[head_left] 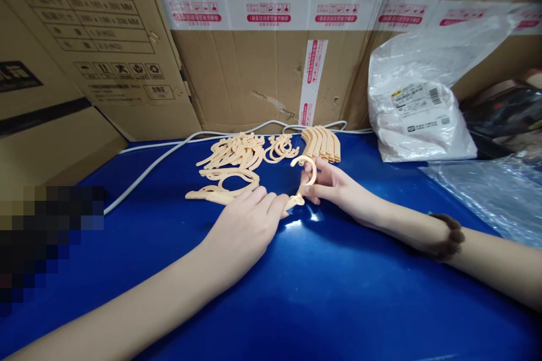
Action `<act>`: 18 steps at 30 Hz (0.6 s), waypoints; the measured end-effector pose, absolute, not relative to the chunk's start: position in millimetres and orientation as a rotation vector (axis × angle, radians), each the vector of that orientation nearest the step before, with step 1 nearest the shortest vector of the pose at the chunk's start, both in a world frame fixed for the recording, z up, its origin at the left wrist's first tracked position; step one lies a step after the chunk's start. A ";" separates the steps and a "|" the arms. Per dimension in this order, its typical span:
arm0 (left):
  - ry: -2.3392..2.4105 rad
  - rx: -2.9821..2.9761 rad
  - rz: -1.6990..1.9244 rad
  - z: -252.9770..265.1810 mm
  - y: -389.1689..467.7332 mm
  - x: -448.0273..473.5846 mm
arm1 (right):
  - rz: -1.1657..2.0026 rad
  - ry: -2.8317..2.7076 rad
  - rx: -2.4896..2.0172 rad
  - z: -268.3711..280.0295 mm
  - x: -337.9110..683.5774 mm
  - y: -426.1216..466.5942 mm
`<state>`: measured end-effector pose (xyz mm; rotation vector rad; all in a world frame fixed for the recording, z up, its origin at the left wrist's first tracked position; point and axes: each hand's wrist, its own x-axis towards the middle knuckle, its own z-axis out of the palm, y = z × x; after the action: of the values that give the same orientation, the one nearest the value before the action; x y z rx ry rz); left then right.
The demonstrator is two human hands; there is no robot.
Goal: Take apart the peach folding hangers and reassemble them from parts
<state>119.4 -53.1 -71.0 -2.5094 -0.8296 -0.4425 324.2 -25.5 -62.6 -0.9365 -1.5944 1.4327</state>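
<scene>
Cream plastic clothes-hanger parts lie around my hands. My right hand (332, 183) pinches a cream hanger hook (314, 170), its curve standing up above the fingers. Its lower end meets a cream hanger piece (293, 202) that my left hand (248, 223) grips from above; the palm hides most of that piece. Left of the left hand lie flat hanger pieces (207, 196), partly covered by it; whether they join the held piece I cannot tell. Behind are a pile of curved parts (237, 149), a small heap of hooks (282, 148) and a row of curved arms (324, 144).
The blue tabletop (296, 293) is backed by a large taped cardboard box (254, 67), with another box (139, 107) at left. A white cable (156, 166) runs along the back. At right are a white plastic bag (423, 118) and clear plastic film (486, 186).
</scene>
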 end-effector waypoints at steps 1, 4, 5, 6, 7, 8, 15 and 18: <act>-0.839 -2.520 -0.424 -70.7 -53.0 119.4 | 1.430 -1.599 -0.938 -63.0 324.0 -25.8; -0.856 -2.545 -0.399 -71.3 -52.3 119.2 | 1.446 -1.593 -0.922 -64.4 324.0 -26.1; -0.856 -2.548 -0.406 -71.7 -52.1 119.1 | 1.454 -1.592 -0.911 -64.9 324.2 -26.0; -0.858 -2.554 -0.415 -72.1 -51.9 118.9 | 1.461 -1.593 -0.896 -65.4 324.5 -25.7; -0.864 -2.561 -0.423 -72.4 -51.8 118.8 | 1.467 -1.596 -0.880 -66.0 324.8 -25.4; -0.870 -2.569 -0.429 -72.4 -51.8 118.7 | 1.474 -1.603 -0.866 -66.6 325.2 -24.9; -0.986 -2.684 -0.531 -65.5 -53.9 117.3 | 1.416 -1.687 -0.825 -70.4 326.7 -25.9; -1.087 -2.788 -0.530 -60.0 -56.0 116.5 | 1.311 -1.744 -0.815 -69.6 325.9 -31.0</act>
<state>116.5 -56.0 -60.0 -2.7876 -1.0867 -0.5302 325.9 -31.0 -69.6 -0.8154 -1.7444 1.3114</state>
